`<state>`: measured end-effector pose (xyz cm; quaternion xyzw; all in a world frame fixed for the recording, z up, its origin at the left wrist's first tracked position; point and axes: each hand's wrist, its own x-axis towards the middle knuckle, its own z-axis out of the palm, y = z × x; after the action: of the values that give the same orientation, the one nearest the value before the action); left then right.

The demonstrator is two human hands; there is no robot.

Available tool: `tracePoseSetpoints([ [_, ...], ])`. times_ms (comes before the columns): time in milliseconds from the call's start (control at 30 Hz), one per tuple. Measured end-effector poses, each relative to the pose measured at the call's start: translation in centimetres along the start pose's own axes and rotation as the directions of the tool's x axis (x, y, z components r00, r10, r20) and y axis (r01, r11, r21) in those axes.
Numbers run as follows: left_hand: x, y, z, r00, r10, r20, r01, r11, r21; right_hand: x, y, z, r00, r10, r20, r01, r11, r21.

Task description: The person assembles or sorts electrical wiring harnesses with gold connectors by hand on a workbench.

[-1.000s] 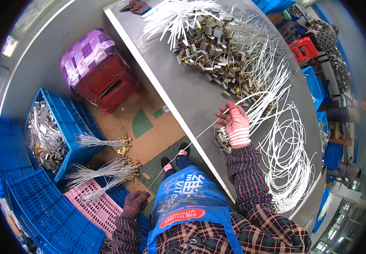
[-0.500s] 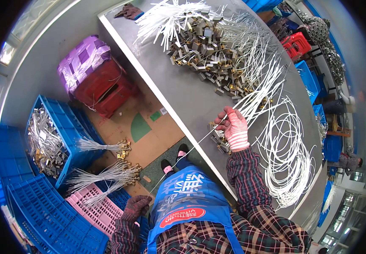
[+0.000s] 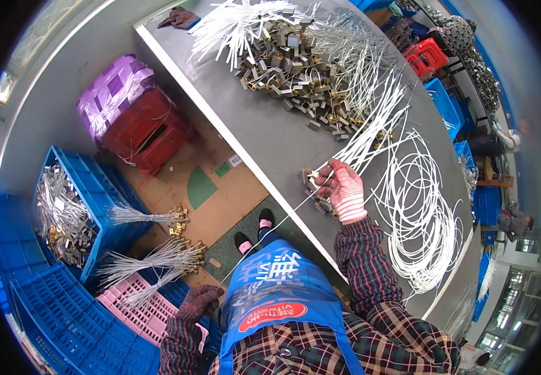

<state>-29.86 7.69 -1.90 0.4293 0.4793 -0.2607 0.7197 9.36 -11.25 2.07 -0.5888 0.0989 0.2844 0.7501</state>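
My right hand [image 3: 347, 195], in a red-and-white glove, is over the table with thumb and fingers pinched on a thin white cord [image 3: 288, 215]. It is right beside a small bunch of grey metal blocks [image 3: 311, 181]. Taut, the cord runs from there across the table edge and down to my left hand [image 3: 200, 302]. That hand, in a dark red glove, is low beside my blue apron, fingers closed on the cord's other end. Loose white cords [image 3: 417, 231] lie in loops to the right of my right hand.
A heap of grey blocks with brassy parts [image 3: 295, 75] and white cords covers the table's [image 3: 220, 81] far part. On the left stand a red stool [image 3: 151, 134], a blue crate [image 3: 111, 219] of corded pieces, and bundles [image 3: 164, 259] over a pink crate [image 3: 134, 306].
The view has shifted slightly, moving the table and heap a little left in the picture. My right hand now pinches closer to the small bunch of blocks; the cord stays stretched between both hands.
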Motion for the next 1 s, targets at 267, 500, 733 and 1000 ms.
tracePoseSetpoints([
  [267, 0.8, 1.0, 1.1, 0.996, 0.036, 0.085, -0.035, 0.999, -0.014, 0.3, 0.1, -0.9, 0.986, 0.049, 0.156, -0.070, 0.988, 0.135],
  [500, 2.6, 8.3, 6.4, 0.979, 0.087, 0.186, -0.085, 0.996, -0.016, 1.2, -1.7, -3.4, 0.921, -0.041, 0.386, 0.199, 0.904, -0.377],
  [733, 5.7, 17.4, 12.3, 0.814, 0.393, 0.428, -0.474, 0.875, 0.100, 1.0, -4.1, -1.8, 0.965, -0.052, 0.256, 0.125, 0.953, -0.277],
  [1000, 8.8, 20.1, 16.3, 0.841, 0.363, 0.402, -0.423, 0.903, 0.071, 5.1, -7.2, -5.6, 0.980, -0.064, 0.189, 0.118, 0.951, -0.288],
])
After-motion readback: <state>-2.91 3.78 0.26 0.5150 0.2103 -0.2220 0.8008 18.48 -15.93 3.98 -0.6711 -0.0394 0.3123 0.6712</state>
